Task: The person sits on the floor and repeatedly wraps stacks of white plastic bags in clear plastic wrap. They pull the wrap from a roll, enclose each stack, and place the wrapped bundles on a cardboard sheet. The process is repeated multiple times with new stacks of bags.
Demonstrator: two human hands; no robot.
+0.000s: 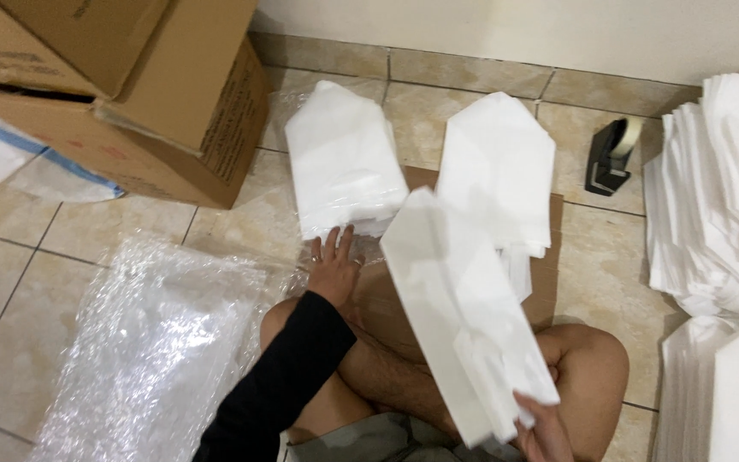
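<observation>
My right hand (540, 432) grips the near end of a stack of white folded bags (459, 299), held tilted above my crossed legs. My left hand (333, 263), in a black sleeve, lies flat with fingers spread on the near edge of a plastic-wrapped pile of white bags (339, 158) on the floor. A second pile of white bags (498, 167) rests on a flat brown cardboard sheet (549, 274) just beyond the held stack.
Brown cardboard boxes (173, 94) stand stacked at the upper left. Bubble wrap (156, 342) lies on the tiled floor at the left. A black tape dispenser (611, 154) sits near the wall. Tall stacks of white sheets (716, 197) fill the right side.
</observation>
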